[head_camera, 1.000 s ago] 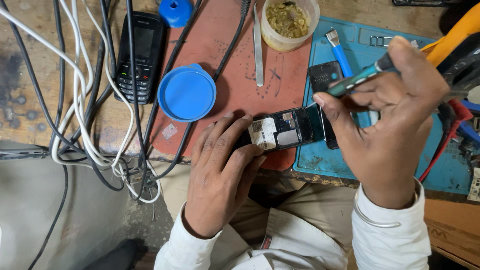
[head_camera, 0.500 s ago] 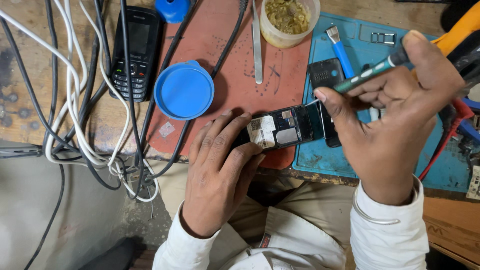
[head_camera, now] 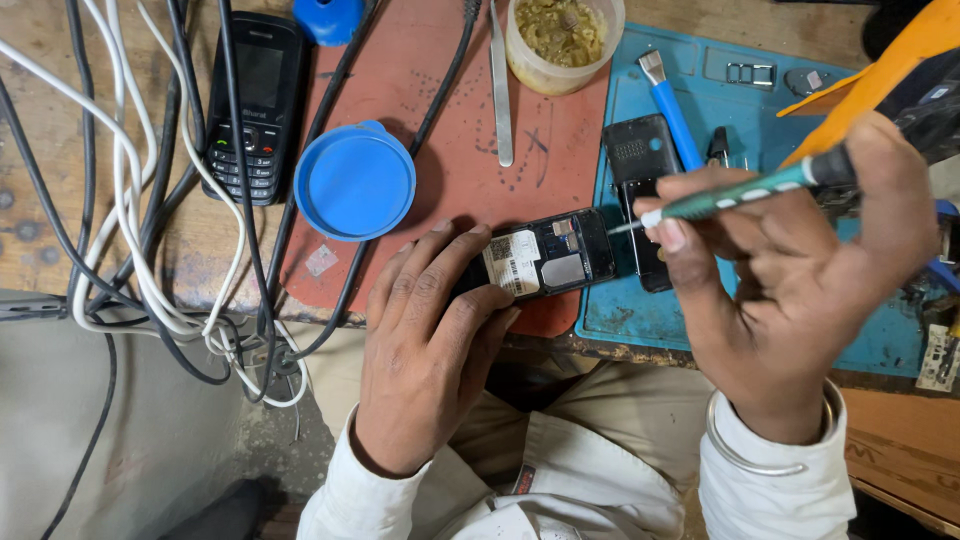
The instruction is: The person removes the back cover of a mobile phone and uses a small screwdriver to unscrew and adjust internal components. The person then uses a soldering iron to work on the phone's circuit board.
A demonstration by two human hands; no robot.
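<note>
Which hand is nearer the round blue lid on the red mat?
Left. The left hand lies just below and right of the blue lid, pressing the opened phone. The right hand holds the screwdriver farther right.

Clutter on a repair surface
A black keypad phone (head_camera: 248,105) lies among white and black cables (head_camera: 150,250); beside it a blue round lid (head_camera: 355,182), metal tweezers (head_camera: 500,85), a tub of yellowish paste (head_camera: 562,38), and a blue-handled brush (head_camera: 672,105) on a blue mat (head_camera: 880,340)

Bright, even light from above, soft short shadows, sharp focus, slight edge distortion.
</note>
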